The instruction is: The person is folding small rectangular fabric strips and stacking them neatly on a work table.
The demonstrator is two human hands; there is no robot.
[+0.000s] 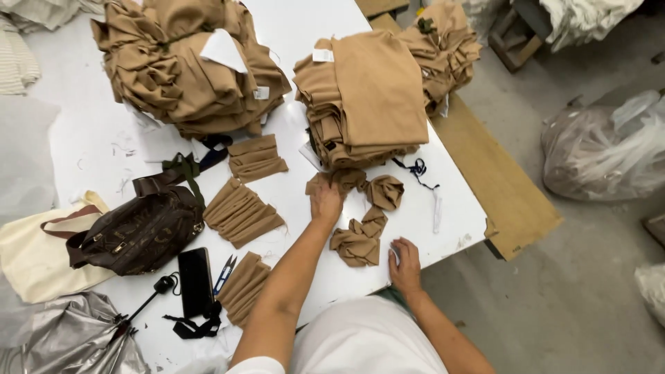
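A rumpled strip of tan knit fabric (pixel 360 215) lies twisted on a white worktop (pixel 90 131), near its front right corner. It runs from just below a tall stack of folded tan garments (pixel 367 104) down toward the person's body, bunched into several knots of cloth.

The left hand (pixel 325 201) rests on the upper end of the strip, palm down, fingers curled and pressing into the cloth just under the stack. Whether the fingers grip the cloth or only press on it cannot be told. The right hand (pixel 405 263) lies flat near the worktop's front edge, just beside the lower end of the strip, fingers loosely spread over a small pale item that is too hidden to name.

To the left of the strip lie three sets of small folded tan pieces: one (pixel 256 158) near the back, one (pixel 241 211) in the middle, one (pixel 244 287) near the front edge. Small blue-handled thread snips (pixel 224 273) and a black phone (pixel 195 280) lie beside the nearest set. Further left sits a dark brown patterned bag (pixel 142 232) with a cream tote bag (pixel 34 253) under it, and a silver folded umbrella (pixel 76 339) at the front left corner.

At the back left is a large loose heap of tan garments (pixel 187 62). A smaller tan pile (pixel 443 48) sits behind the tall stack. A dark cord (pixel 415 168) lies on the worktop to the right of the strip. On the grey floor to the right stands a clear plastic sack (pixel 609 149).
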